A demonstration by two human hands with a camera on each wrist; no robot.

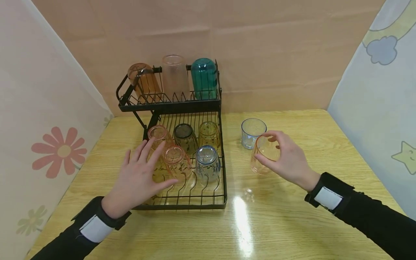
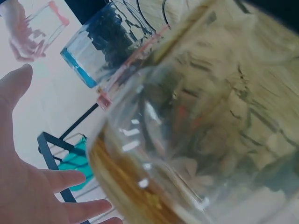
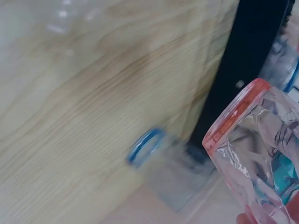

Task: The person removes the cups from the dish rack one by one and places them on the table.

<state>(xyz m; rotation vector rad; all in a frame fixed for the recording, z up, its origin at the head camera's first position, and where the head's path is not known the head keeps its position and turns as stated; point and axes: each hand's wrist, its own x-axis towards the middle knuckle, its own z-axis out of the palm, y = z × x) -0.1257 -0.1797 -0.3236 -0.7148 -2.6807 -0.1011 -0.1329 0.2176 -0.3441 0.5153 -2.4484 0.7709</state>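
Observation:
Over the table, right of the rack, my right hand (image 1: pixel 290 159) grips a pink-tinted glass (image 1: pixel 259 164) near its rim, thumb on the near side. The glass has its mouth up. Just behind it stands a clear glass with a blue rim (image 1: pixel 249 139), upright on the table. My left hand (image 1: pixel 138 178) is spread, fingers apart, above the front left of the rack's lower tier. Beneath it sits a yellow glass (image 1: pixel 159 176), partly hidden by the fingers and large in the left wrist view. A pink glass (image 1: pixel 178 162) stands upside down beside that one.
The black two-tier dish rack (image 1: pixel 182 207) also carries upside-down blue (image 1: pixel 208 162), grey (image 1: pixel 186 139), olive (image 1: pixel 209 133) and pink (image 1: pixel 159 133) glasses below. Its upper tier holds an amber glass (image 1: pixel 146 81), a tall pale pink glass (image 1: pixel 175 77) and a teal glass (image 1: pixel 204 77).

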